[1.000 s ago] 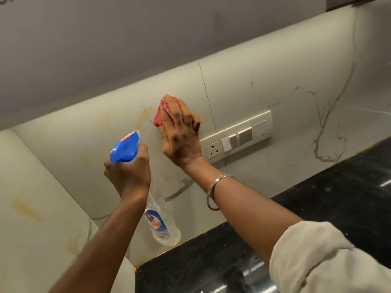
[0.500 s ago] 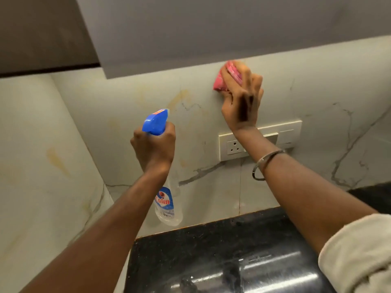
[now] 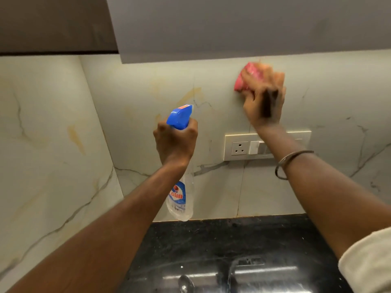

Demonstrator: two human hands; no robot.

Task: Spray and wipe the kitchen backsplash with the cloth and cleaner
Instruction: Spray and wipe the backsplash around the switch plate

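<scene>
My left hand (image 3: 175,142) grips the neck of a clear spray bottle (image 3: 181,197) with a blue trigger head, held up in front of the pale marble backsplash (image 3: 148,98). The nozzle points at the wall. My right hand (image 3: 263,100) presses a pink cloth (image 3: 243,81) flat against the backsplash, high up, just under the cabinet and above the switch plate. The right hand is motion-blurred and covers most of the cloth.
A white socket and switch plate (image 3: 241,146) sits on the wall under my right wrist. A grey wall cabinet (image 3: 232,28) overhangs the backsplash. A black stone counter (image 3: 222,250) runs below. A side marble wall (image 3: 53,155) closes the corner on the left.
My right hand has carried the cloth up and to the right along the wall, from beside the socket to just under the cabinet. The left hand keeps holding the bottle.
</scene>
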